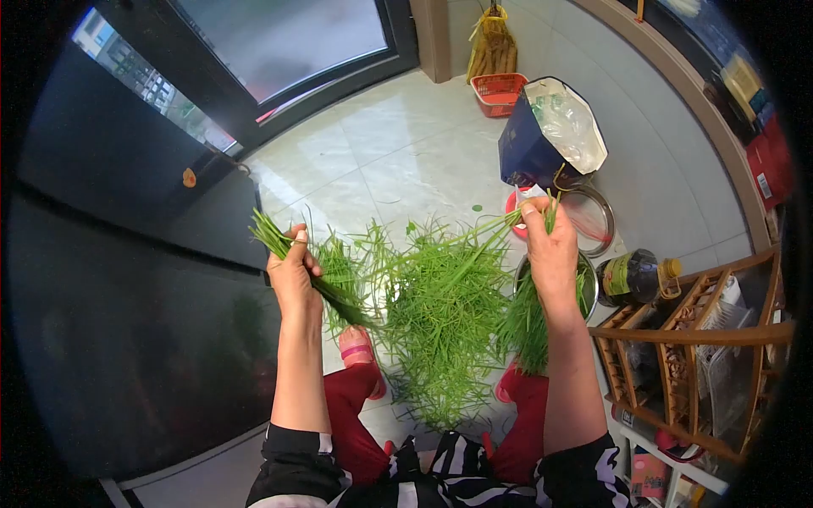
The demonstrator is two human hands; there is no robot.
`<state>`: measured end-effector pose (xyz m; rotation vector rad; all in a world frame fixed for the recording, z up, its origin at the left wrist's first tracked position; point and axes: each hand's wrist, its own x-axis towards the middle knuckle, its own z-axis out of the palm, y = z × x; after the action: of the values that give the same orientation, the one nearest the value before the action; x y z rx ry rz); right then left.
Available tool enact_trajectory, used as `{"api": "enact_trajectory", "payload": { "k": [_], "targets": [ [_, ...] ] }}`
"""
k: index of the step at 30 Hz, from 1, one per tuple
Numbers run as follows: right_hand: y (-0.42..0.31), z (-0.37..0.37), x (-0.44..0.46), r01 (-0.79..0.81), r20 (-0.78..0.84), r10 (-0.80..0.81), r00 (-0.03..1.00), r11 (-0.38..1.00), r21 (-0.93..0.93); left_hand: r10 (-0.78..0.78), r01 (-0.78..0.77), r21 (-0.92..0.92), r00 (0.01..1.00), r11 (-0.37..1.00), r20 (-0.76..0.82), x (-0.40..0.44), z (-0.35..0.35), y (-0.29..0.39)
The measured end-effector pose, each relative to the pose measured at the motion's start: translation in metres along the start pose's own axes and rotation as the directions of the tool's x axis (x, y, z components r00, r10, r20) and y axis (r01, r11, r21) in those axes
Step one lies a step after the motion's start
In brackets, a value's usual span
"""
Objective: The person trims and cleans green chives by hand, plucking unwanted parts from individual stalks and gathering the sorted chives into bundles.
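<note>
My left hand (294, 275) is closed around a bunch of chives (269, 235), the cut ends sticking up and the dark green leaves hanging below. Across from it, my right hand (550, 258) pinches a few chive stalks (491, 227) whose long leaves trail left and down. On the floor between my feet lies a large loose pile of chives (445, 305), with more strands scattered toward my left foot. Under my right forearm, a neater bunch (527, 330) hangs over the edge of a metal basin (592, 288), which my arm partly hides.
A dark blue bag (525, 144) lined with clear plastic stands ahead on the right, beside a red basket (498, 93). Close on the right are a large bottle (631, 278) and a wooden rack (677, 347). A black cabinet (144, 339) borders the left side.
</note>
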<state>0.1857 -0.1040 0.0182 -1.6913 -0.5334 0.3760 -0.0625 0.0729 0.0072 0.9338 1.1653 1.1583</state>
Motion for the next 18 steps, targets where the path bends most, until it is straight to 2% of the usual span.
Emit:
{"api": "enact_trajectory", "payload": {
  "k": [1,3,4,5,7,9,10,13,18],
  "targets": [
    [-0.001,0.001,-0.001,0.045,0.003,-0.045,0.999,0.999,-0.029,0.000,0.000,0.000,1.000,1.000,0.001,-0.001,0.001,0.002],
    [-0.003,0.003,-0.002,0.090,0.007,-0.089,0.996,0.994,-0.057,0.029,-0.060,0.255,0.992,0.965,0.123,-0.003,0.002,0.006],
    [-0.003,0.004,-0.003,0.104,0.033,-0.103,0.994,0.994,-0.025,0.032,-0.087,0.303,0.983,0.949,0.180,-0.006,0.004,0.005],
    [-0.003,0.005,-0.003,0.117,0.058,-0.117,0.991,0.993,0.006,0.018,-0.092,0.314,0.973,0.945,0.230,-0.006,0.004,0.000],
    [-0.007,0.006,-0.006,0.116,0.113,-0.115,0.987,0.993,-0.004,-0.122,0.023,0.312,0.946,0.950,0.299,-0.014,0.013,-0.004],
    [-0.009,0.010,-0.009,0.115,0.170,-0.111,0.979,0.993,-0.013,-0.248,0.184,0.189,0.876,0.965,0.413,-0.027,0.025,-0.007],
    [-0.009,0.013,-0.011,0.078,0.233,-0.081,0.969,0.997,0.022,-0.323,0.256,0.204,0.830,0.945,0.455,-0.033,0.031,-0.007],
    [-0.008,0.021,-0.016,0.033,0.334,-0.055,0.941,0.997,0.070,-0.363,0.274,0.240,0.742,0.931,0.563,-0.055,0.047,-0.012],
    [-0.009,0.032,-0.026,0.017,0.395,-0.039,0.918,0.998,0.060,-0.434,0.375,0.226,0.693,0.899,0.576,-0.076,0.062,-0.018]
  ]
}}
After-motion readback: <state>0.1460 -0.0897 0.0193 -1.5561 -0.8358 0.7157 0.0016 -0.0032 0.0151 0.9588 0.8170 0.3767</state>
